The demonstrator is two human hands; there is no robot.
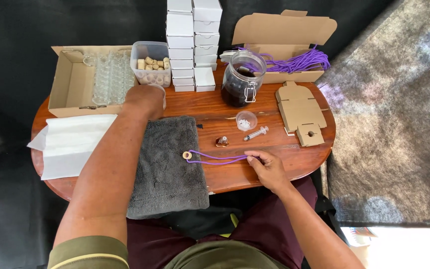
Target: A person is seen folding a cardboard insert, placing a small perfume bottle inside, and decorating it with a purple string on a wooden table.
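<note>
White boxes (194, 45), dark jar (241, 79), syringe (256, 133), flat cardboard (300, 112).

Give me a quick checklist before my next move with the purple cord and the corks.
1. Right hand pinches the purple cord end: ok.
2. Cork sits at the cord's far end, on the grey towel: ok.
3. Left hand is at the tub of corks: ok.
4. Left fingers holding a cork: cannot tell.
5. Small bottle and syringe lie clear of the cord: ok.
</note>
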